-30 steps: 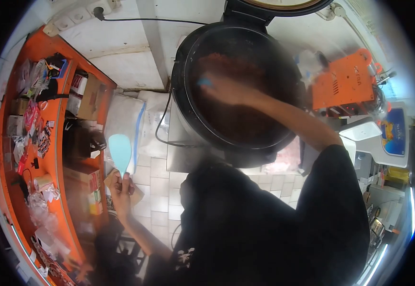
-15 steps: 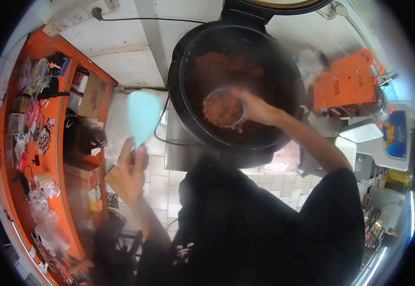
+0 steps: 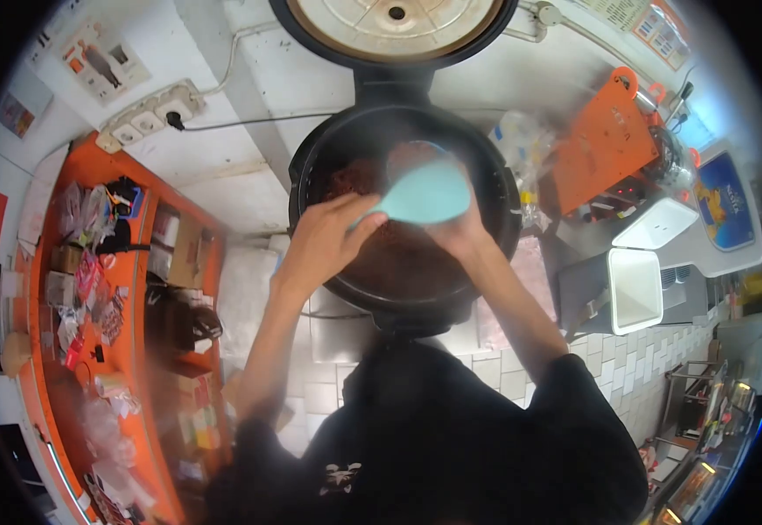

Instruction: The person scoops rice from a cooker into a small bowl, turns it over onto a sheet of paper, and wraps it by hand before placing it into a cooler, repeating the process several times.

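Observation:
My left hand (image 3: 321, 243) is closed around the handle of a light blue rice paddle (image 3: 433, 194). The paddle's broad blade reaches right over the cooker, overlapping the round bowl in this view. My right hand (image 3: 461, 229) grips that bowl (image 3: 409, 150), its lower part hidden behind the blade; reddish-brown food shows inside. Both hands are above a big black cooker (image 3: 305, 179) with its lid (image 3: 394, 37) raised. More reddish-brown food (image 3: 356, 178) lies in the cooker, partly blurred by haze.
Orange shelves (image 3: 149, 367) crowded with packets and boxes stand on the left. To the right are an orange machine (image 3: 604, 140) and a white-rimmed bin (image 3: 636, 293). A power strip (image 3: 149, 121) is fixed to the wall, its black cord running towards the cooker.
My left hand has swung from beside the cooker to over it, bringing the paddle across the bowl. My view has tilted up, showing more of the lid. The right hand still holds the bowl.

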A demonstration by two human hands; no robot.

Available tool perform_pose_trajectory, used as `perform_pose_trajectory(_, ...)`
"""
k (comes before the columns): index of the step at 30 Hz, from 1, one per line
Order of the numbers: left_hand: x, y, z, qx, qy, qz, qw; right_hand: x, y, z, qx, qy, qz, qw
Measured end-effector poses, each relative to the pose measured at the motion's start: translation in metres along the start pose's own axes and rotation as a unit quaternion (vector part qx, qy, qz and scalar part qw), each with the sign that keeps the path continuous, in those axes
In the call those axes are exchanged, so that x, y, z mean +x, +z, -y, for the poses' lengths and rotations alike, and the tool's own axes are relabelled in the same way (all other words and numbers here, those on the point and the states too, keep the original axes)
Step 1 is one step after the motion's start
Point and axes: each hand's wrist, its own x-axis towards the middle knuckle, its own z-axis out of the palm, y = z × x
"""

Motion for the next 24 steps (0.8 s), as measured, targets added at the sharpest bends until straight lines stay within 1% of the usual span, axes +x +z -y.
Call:
perform_pose_trajectory(2,0.004,0.009,0.005,0.003,0.013,0.019,1.000,-0.010,0.010,0.007,0.017,-0.003,-0.002,1.000)
perform_pose_trajectory(4,0.007,0.019,0.006,0.016,0.002,-0.010,1.000,-0.006,-0.003,0.006,0.012,0.004,0.009,1.000)
perform_pose_trajectory(6,0.010,0.026,0.005,0.011,-0.011,-0.006,1.000,-0.009,-0.012,0.007,0.002,0.014,0.022,1.000)
perform_pose_trajectory(8,0.013,0.033,0.010,0.013,-0.023,-0.040,0.999,-0.018,-0.016,0.008,-0.020,0.044,0.060,0.997)
perform_pose_trajectory(10,0.017,0.034,0.016,0.027,-0.038,-0.050,0.998,-0.026,-0.011,0.004,-0.027,0.049,0.053,0.997)
perform_pose_trajectory(11,0.019,0.033,0.019,0.037,-0.054,-0.055,0.996,-0.032,-0.010,0.003,-0.027,0.057,0.030,0.998)
perform_pose_trajectory(12,0.022,0.029,0.016,0.049,-0.098,-0.043,0.993,-0.037,-0.012,0.002,-0.028,0.065,0.007,0.997)
perform_pose_trajectory(13,0.020,0.028,0.017,0.033,-0.101,-0.041,0.993,-0.040,-0.017,0.002,-0.037,0.069,0.047,0.996)
perform_pose_trajectory(14,0.021,0.028,0.018,0.020,-0.100,-0.042,0.994,-0.037,-0.017,0.004,-0.039,0.068,0.051,0.996)
perform_pose_trajectory(16,0.017,0.028,-0.002,0.006,-0.111,-0.032,0.993,-0.038,-0.017,0.003,-0.015,0.066,-0.014,0.998)
perform_pose_trajectory(17,0.014,0.029,-0.016,-0.008,-0.120,-0.024,0.992,-0.036,-0.021,0.003,-0.017,0.066,-0.012,0.998)
perform_pose_trajectory(18,0.009,0.033,-0.032,-0.046,-0.108,-0.015,0.993,-0.030,-0.027,0.001,-0.019,0.065,-0.009,0.998)
perform_pose_trajectory(20,0.002,0.053,-0.032,-0.026,-0.033,-0.044,0.998,-0.030,-0.034,0.001,-0.017,0.060,0.003,0.998)
perform_pose_trajectory(21,0.000,0.055,-0.032,-0.027,-0.038,-0.048,0.998,-0.036,-0.029,0.005,-0.023,0.055,0.005,0.998)
perform_pose_trajectory(23,0.003,0.048,-0.025,0.046,-0.105,-0.059,0.992,-0.042,-0.026,0.009,-0.037,0.053,0.022,0.998)
perform_pose_trajectory(24,0.004,0.042,-0.020,0.049,-0.106,-0.060,0.991,-0.045,-0.027,0.007,-0.036,0.055,0.025,0.998)
